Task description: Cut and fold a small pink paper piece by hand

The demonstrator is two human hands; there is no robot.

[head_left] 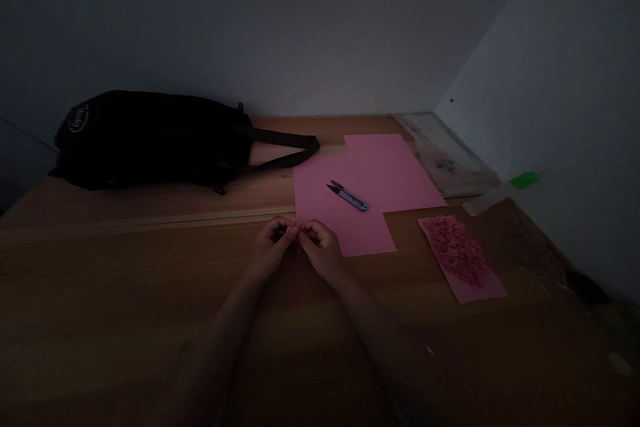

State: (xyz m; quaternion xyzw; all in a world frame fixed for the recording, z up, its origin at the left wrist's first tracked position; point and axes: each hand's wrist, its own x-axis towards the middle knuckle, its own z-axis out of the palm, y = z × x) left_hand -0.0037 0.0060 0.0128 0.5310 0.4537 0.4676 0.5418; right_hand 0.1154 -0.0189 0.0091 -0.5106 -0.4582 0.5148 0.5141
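My left hand (273, 244) and my right hand (320, 248) meet over the near left edge of the pink paper (320, 193). Both are closed, thumbs and fingertips pinched together. Something tiny, perhaps pinkish, shows between the fingertips, too small and dark to name. Just beyond my hands, blue-handled thread snips (350, 196) lie on the paper with their dark blades pointing to the upper left. Off to the right, a heap of curly pink shreds (457, 247) rests on a small pink paper piece (480, 292).
A black bag (155, 140) lies at the back left, its strap (290, 140) reaching to the pink paper. At the back right is a clear plastic sheet (445, 153), near a bright green object (525, 180). Walls bound the wooden table (125, 307) behind and on the right. The light is dim.
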